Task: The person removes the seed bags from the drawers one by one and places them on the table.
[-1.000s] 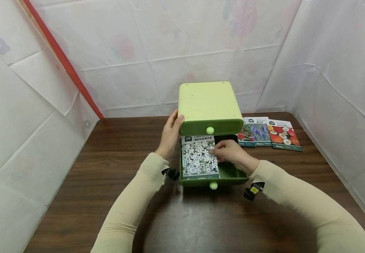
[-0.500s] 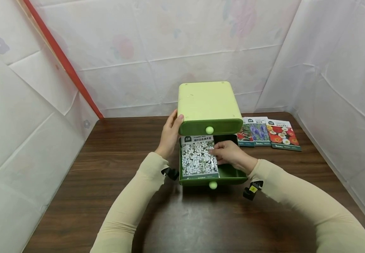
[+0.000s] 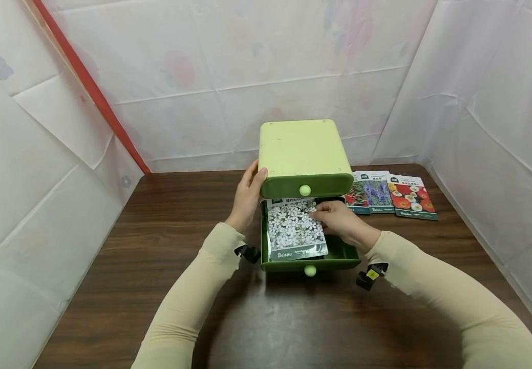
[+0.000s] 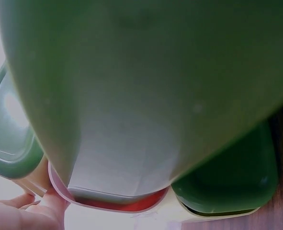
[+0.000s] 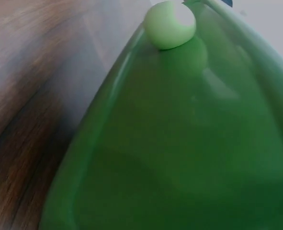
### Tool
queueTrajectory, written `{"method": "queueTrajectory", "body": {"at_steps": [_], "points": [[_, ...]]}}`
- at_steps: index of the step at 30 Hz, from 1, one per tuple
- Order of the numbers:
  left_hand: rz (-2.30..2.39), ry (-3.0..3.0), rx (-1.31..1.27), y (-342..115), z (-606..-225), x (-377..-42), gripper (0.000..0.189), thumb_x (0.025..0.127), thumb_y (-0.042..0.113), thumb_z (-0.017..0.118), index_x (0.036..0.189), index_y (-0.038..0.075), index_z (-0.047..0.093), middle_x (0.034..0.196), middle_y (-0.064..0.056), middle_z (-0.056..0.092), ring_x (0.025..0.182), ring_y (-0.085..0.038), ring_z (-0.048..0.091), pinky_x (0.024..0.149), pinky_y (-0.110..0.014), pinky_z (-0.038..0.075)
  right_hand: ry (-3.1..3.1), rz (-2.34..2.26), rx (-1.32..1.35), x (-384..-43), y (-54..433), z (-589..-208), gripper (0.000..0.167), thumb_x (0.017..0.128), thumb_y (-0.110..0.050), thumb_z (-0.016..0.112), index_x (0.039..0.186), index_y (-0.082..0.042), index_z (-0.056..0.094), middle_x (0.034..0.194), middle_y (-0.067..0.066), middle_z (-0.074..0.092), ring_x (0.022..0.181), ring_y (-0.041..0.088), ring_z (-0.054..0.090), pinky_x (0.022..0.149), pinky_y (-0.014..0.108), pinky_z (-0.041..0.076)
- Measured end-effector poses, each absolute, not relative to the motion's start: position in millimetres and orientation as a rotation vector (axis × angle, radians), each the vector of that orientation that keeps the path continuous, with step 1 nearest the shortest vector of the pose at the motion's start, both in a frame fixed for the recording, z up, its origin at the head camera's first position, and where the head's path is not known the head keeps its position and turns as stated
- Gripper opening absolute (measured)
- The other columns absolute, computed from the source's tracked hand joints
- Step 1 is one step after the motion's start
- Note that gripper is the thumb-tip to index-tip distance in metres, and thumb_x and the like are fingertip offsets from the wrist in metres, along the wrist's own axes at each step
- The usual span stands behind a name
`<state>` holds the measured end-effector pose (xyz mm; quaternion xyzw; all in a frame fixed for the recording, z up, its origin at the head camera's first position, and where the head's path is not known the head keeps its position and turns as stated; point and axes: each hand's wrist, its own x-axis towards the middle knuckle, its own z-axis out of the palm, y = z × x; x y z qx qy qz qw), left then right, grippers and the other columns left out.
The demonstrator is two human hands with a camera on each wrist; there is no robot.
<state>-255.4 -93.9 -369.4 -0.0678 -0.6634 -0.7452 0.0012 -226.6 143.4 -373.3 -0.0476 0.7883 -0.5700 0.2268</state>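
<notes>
A light green drawer cabinet [image 3: 302,146] stands on the table, with a dark green drawer [image 3: 339,264] pulled out below its shut top drawer. My left hand [image 3: 246,197] rests along the cabinet's left side, fingers fairly straight and the thumb at the front corner. With thumb and fingers, my right hand [image 3: 339,220] pinches the right edge of a seed packet [image 3: 293,230] printed with white flowers. It lies slightly turned in the open drawer, its top end hidden under the top drawer. In the right wrist view the drawer front and its round knob [image 5: 169,25] fill the picture.
Several seed packets lie to the right of the cabinet, including one with purple flowers [image 3: 377,193] and one with red and white flowers [image 3: 413,197]. In the left wrist view another green drawer [image 4: 232,175] sits shut beneath the open one. White sheeting [image 3: 247,77] surrounds the wooden table [image 3: 178,205].
The white-flower packet has shifted toward the drawer's front and turned a little, its right side swinging up. My right hand has moved slightly with it; my left hand has stayed put.
</notes>
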Motion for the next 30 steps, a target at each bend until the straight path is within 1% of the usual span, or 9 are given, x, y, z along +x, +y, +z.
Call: {"method": "queueTrajectory", "body": {"at_steps": [3,6,13,16,20,23,26,28,30], "points": [[-2.333,-2.09,-0.209,-94,-369,-255,0.06,0.099,0.049,0.051,0.153,0.033,0.03,0.149,0.0,0.043,0.111,-0.019,0.059,0.093,-0.036,0.052,2.152,-1.587,-0.125,-226,147,-370,0.034,0.102,-0.018,0.053,0.071,-0.01,0.043,0.056,-0.004,0.025,0.052,0.013,0.022,0.057,0.03,0.032],[-2.325,-2.096,-0.205,-94,-369,-255,0.061,0.099,0.05,0.051,0.153,0.033,0.03,0.149,0.0,0.043,0.109,-0.019,0.059,0.09,-0.035,0.053,2.133,-1.591,-0.131,-225,151,-367,0.037,0.102,-0.019,0.053,0.067,-0.012,0.042,0.053,-0.005,0.023,0.049,0.013,0.018,0.055,0.029,0.028],[-2.306,-2.105,-0.227,-95,-370,-254,0.061,0.099,0.051,0.05,0.154,0.033,0.03,0.148,-0.001,0.044,0.105,-0.018,0.06,0.087,-0.034,0.054,2.096,-1.577,-0.143,-219,163,-358,0.025,0.102,-0.02,0.053,0.079,-0.011,0.052,0.054,-0.006,0.024,0.049,0.012,0.017,0.054,0.028,0.026],[-2.3,-2.106,-0.229,-95,-370,-254,0.061,0.099,0.051,0.05,0.154,0.033,0.029,0.148,0.0,0.043,0.106,-0.018,0.059,0.087,-0.033,0.054,2.082,-1.575,-0.157,-215,169,-356,0.03,0.101,-0.021,0.054,0.074,-0.012,0.048,0.055,-0.006,0.022,0.05,0.013,0.015,0.053,0.027,0.025],[-2.308,-2.094,-0.227,-95,-370,-254,0.061,0.099,0.049,0.05,0.154,0.031,0.029,0.148,-0.001,0.044,0.105,-0.017,0.06,0.086,-0.032,0.054,2.057,-1.563,-0.182,-209,176,-354,0.04,0.101,-0.022,0.056,0.067,-0.013,0.035,0.057,-0.005,0.018,0.05,0.013,0.013,0.052,0.026,0.023],[-2.312,-2.085,-0.222,-94,-370,-255,0.061,0.1,0.049,0.05,0.154,0.03,0.029,0.147,-0.001,0.045,0.104,-0.017,0.06,0.084,-0.03,0.054,2.061,-1.532,-0.194,-204,180,-351,0.039,0.1,-0.023,0.057,0.068,-0.013,0.038,0.056,-0.006,0.019,0.049,0.012,0.014,0.05,0.025,0.023],[-2.309,-2.083,-0.217,-94,-370,-255,0.062,0.099,0.048,0.05,0.154,0.03,0.029,0.148,0.0,0.044,0.105,-0.016,0.059,0.084,-0.028,0.054,2.085,-1.49,-0.197,-198,186,-347,0.029,0.099,-0.024,0.058,0.074,-0.011,0.051,0.055,-0.008,0.024,0.046,0.009,0.018,0.047,0.024,0.024],[-2.307,-2.083,-0.216,-94,-370,-256,0.062,0.099,0.048,0.05,0.155,0.029,0.029,0.15,0.0,0.042,0.105,-0.016,0.059,0.085,-0.028,0.054,2.096,-1.469,-0.197,-194,189,-343,0.023,0.099,-0.024,0.058,0.083,-0.008,0.059,0.054,-0.009,0.028,0.044,0.008,0.021,0.045,0.023,0.025],[-2.306,-2.085,-0.215,-93,-370,-256,0.062,0.099,0.048,0.051,0.154,0.029,0.029,0.15,0.001,0.041,0.106,-0.017,0.059,0.085,-0.028,0.053,2.108,-1.46,-0.201,-190,193,-339,0.02,0.099,-0.024,0.058,0.094,-0.006,0.063,0.053,-0.009,0.031,0.043,0.006,0.024,0.044,0.023,0.026]]}}
